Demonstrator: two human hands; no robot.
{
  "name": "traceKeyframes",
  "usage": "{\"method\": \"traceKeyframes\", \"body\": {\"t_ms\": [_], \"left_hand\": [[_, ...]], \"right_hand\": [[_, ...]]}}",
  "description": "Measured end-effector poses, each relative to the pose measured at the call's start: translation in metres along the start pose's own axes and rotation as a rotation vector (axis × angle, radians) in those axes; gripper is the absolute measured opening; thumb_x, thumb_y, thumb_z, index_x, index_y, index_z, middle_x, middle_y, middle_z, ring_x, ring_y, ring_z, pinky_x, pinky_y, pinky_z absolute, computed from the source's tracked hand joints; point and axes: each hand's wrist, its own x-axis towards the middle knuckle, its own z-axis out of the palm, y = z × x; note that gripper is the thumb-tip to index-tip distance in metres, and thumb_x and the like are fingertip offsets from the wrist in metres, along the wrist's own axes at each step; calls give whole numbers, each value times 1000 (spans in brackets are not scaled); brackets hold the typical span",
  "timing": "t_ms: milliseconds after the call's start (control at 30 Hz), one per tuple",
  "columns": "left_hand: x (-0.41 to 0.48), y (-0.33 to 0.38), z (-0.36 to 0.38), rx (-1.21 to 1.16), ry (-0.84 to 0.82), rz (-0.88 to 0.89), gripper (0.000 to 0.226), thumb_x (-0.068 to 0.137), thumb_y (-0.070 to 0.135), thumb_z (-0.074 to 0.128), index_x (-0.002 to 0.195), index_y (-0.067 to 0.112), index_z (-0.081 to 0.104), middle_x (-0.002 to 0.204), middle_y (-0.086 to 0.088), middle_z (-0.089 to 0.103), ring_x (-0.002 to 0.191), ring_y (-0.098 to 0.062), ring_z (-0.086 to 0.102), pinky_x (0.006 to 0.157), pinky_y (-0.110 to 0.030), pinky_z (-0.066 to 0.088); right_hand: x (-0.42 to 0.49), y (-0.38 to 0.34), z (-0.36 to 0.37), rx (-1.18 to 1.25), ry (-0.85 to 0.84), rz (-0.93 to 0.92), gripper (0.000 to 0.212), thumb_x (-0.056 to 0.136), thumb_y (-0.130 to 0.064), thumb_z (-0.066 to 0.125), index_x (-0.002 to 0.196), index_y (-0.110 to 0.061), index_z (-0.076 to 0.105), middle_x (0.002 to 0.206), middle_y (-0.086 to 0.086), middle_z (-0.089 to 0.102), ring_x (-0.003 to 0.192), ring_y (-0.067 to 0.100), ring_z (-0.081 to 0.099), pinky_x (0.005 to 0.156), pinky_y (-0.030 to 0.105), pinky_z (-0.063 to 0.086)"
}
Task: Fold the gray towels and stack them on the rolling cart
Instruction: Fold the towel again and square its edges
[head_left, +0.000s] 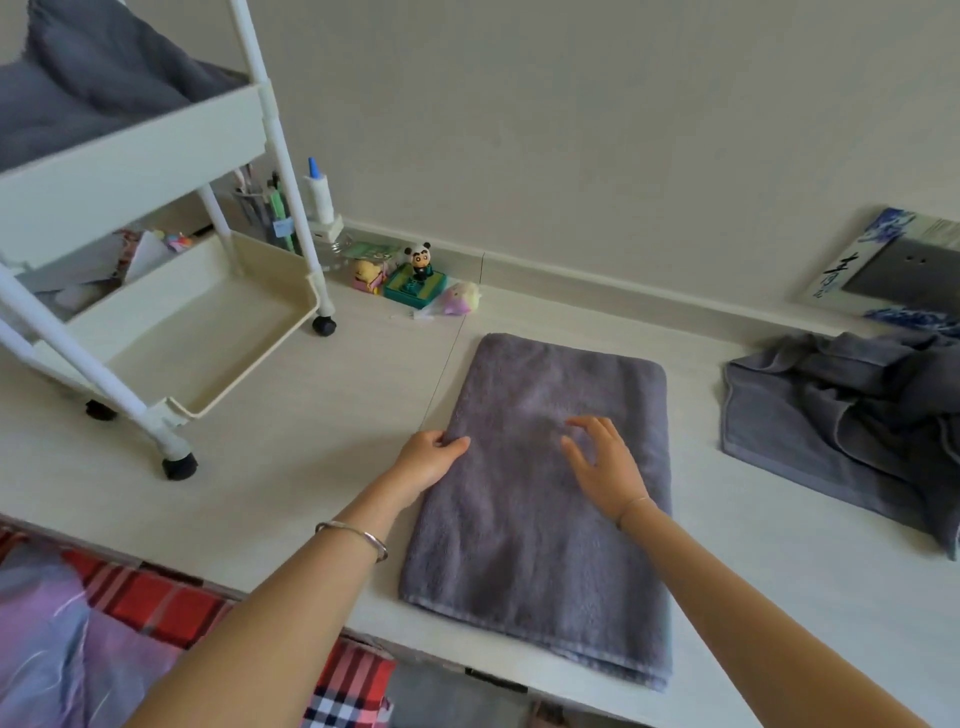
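Observation:
A gray towel (524, 545), folded into a long rectangle, lies flat on the white table in front of me. My left hand (431, 457) grips its left edge about halfway up, thumb on top. My right hand (602, 462) hovers over the towel's middle with fingers spread and relaxed, holding nothing. A heap of unfolded gray towels (841, 421) lies at the right. The white rolling cart (171, 332) stands on the table at the left, with gray towels (88, 88) in its upper tray.
Small toys, including a panda figure (420, 260), a pen holder (260, 208) and a glue bottle (318, 192) stand along the wall behind the cart. A blue-and-white book (893, 265) leans at the far right. Plaid bedding (145, 613) lies below the table's front edge.

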Motion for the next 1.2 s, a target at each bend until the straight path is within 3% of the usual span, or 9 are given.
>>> {"method": "traceKeyframes", "body": {"t_ms": [333,433,533,667,767,900,1033,1133,1200], "left_hand": [[95,53,20,-75,79,12,33,97,35,47,109,9,63,106,-12,65,99,-26,62,95,-43,49],[107,58,25,-40,49,124,32,97,31,48,107,5,63,96,-11,66,92,-26,62,85,-36,49],[100,63,33,61,-22,297,27,98,27,48,112,7,61,97,-5,65,90,-16,58,81,-30,44],[98,61,33,66,-77,334,27,98,35,46,107,15,62,100,-13,67,89,-16,59,86,-37,46],[100,56,30,90,-107,170,37,93,53,45,78,20,50,68,-1,45,68,-14,40,64,-31,32],[100,56,28,52,-167,70,56,69,87,41,90,36,51,97,8,44,86,-10,44,71,-24,32],[102,53,29,1,-162,65,57,86,69,41,126,31,55,116,15,48,107,-5,42,92,-25,32],[102,51,30,84,-86,95,45,94,50,47,112,12,63,93,1,56,86,-14,50,75,-28,34],[102,51,33,82,-40,95,43,94,45,50,105,5,63,84,-1,55,77,-14,49,70,-28,33]], "right_hand": [[144,0,0,-20,-216,22,35,91,-32,59,121,-16,56,124,3,58,116,19,52,105,37,38],[177,-7,0,41,-198,-30,44,88,-33,62,128,-17,51,129,1,51,122,16,46,107,33,35],[207,-20,-7,185,-427,6,55,85,-37,66,135,-22,47,130,-11,47,121,6,41,107,26,29],[234,-13,-18,58,-787,69,83,62,-61,77,132,-23,51,132,-7,57,124,13,50,112,41,31],[239,-13,-27,-36,-797,-25,45,77,-43,73,116,-23,63,116,-6,66,112,13,59,107,41,39],[237,-20,-48,88,-889,-68,39,81,-38,70,114,-17,63,113,-7,68,107,12,63,104,39,42],[236,1,-48,-454,-797,-145,50,66,-66,69,98,-28,66,105,-16,63,103,10,56,102,35,39],[233,7,-49,-310,-695,-188,21,78,-48,69,84,-28,66,94,-6,67,96,16,61,89,31,46],[231,4,-56,-119,-723,-78,26,84,-42,66,90,-17,69,92,0,71,89,18,66,84,30,52]]}}
